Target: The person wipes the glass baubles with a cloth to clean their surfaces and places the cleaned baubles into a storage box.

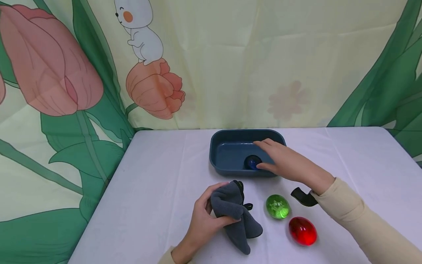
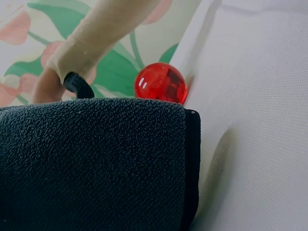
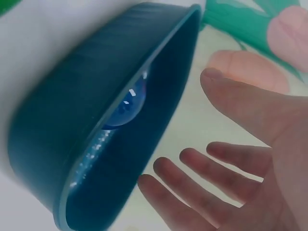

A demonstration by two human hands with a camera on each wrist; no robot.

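My left hand (image 1: 207, 216) grips a folded dark grey cloth (image 1: 230, 209) with black edging, in front of the tray; in the left wrist view the cloth (image 2: 96, 159) fills the lower left. My right hand (image 1: 280, 157) hovers over the right side of a dark blue tray (image 1: 227, 172), fingers spread and nothing in them. Inside the tray lies a clear blue ball (image 1: 252, 161), close to the right thumb in the head view. The right wrist view shows that ball (image 3: 129, 106) by the tray wall, apart from the fingers.
On the white table (image 1: 148, 190), a green ball (image 1: 278, 206) and a red ball (image 1: 302, 231) lie right of the cloth, below the right forearm. A black strap (image 1: 303, 197) hangs at the right wrist. Behind the table stands a printed curtain (image 1: 224, 73).
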